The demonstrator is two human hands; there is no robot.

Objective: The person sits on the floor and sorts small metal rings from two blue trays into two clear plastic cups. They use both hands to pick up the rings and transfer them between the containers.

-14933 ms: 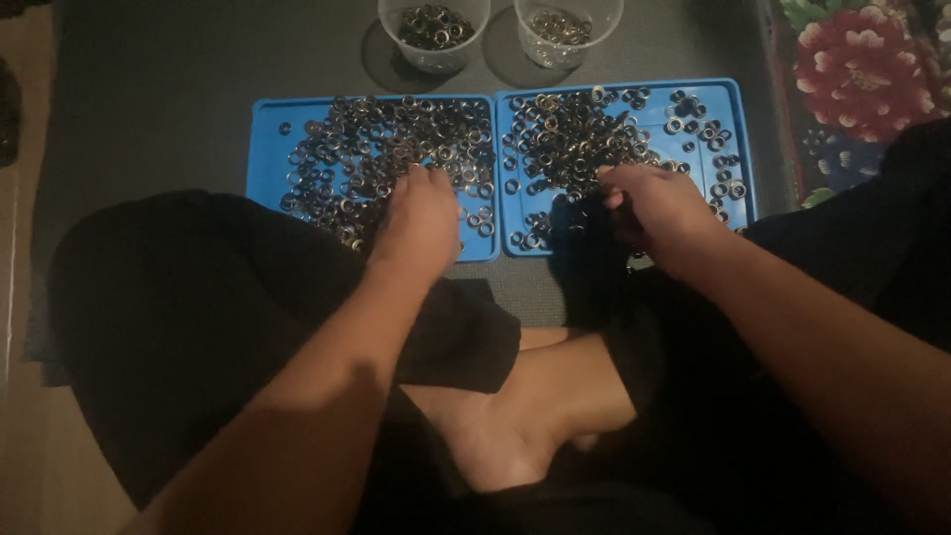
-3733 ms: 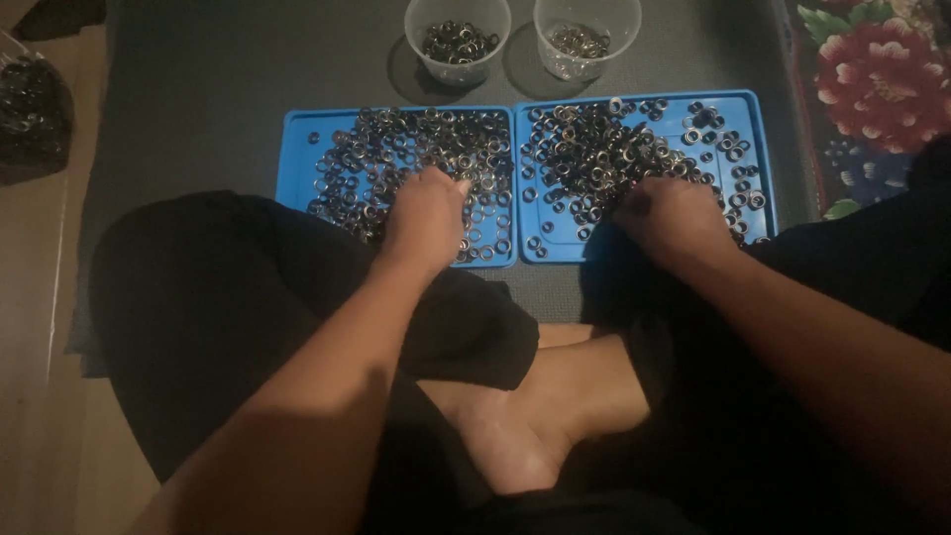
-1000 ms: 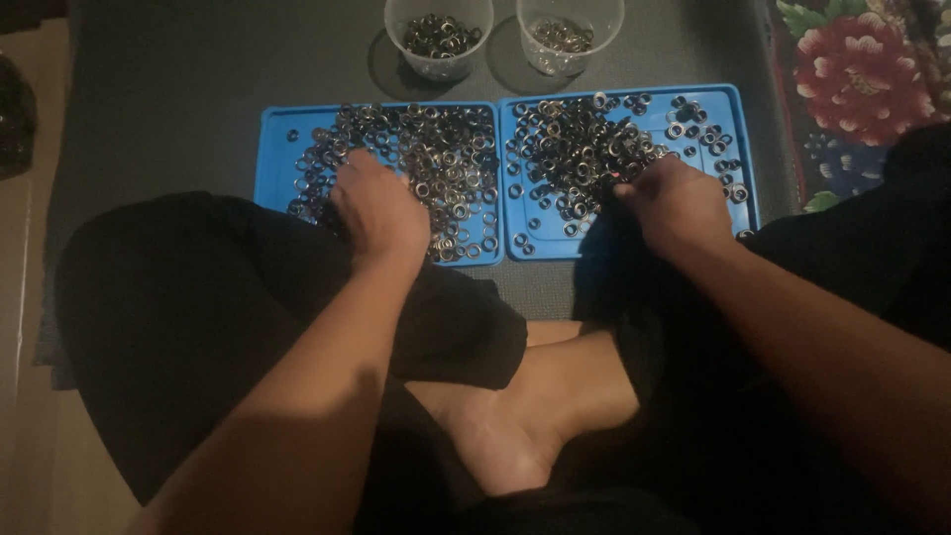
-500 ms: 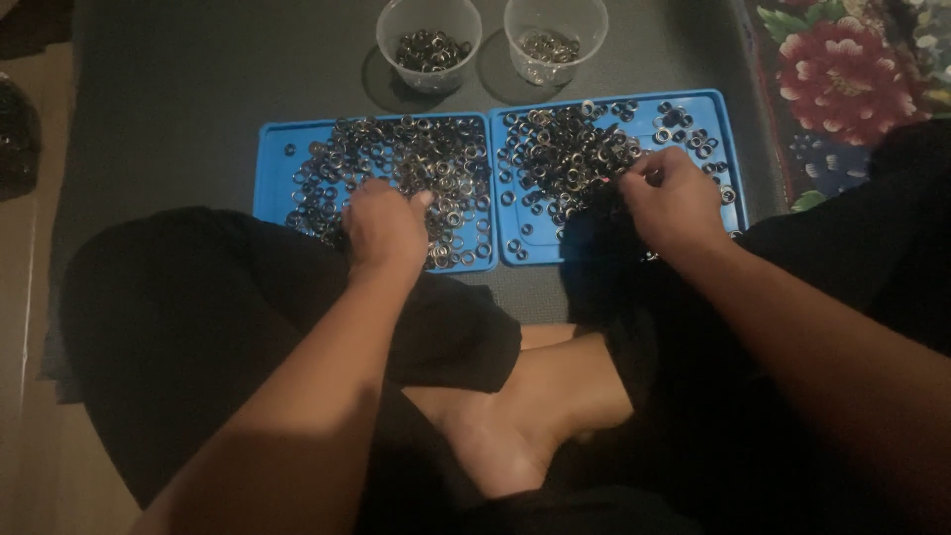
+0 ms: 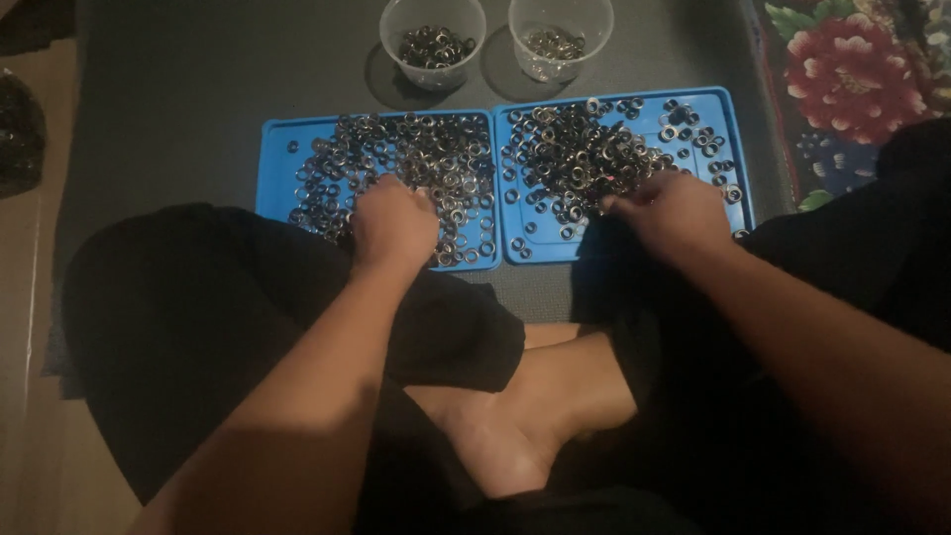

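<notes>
The left hand (image 5: 393, 226) lies curled, knuckles up, on small dull metal rings (image 5: 416, 163) heaped in the flat blue plastic left tray (image 5: 277, 149); any grasp is hidden. The right hand (image 5: 674, 210) pinches among rings in the matching right tray (image 5: 728, 119). Beyond both, two clear plastic cups (image 5: 433, 45) hold few rings, so judging by the heaps, most remain.

Left hand (image 5: 392, 224) & right hand (image 5: 671, 210) both knuckles-up, fingers curled down.

A single head-worn camera looks steeply down from above the seated person's crossed legs, facing forward over the lap to two blue trays (image 5: 282, 168) on a dark mat (image 5: 178, 89), close enough that the forearms fill the lower frame.
</notes>
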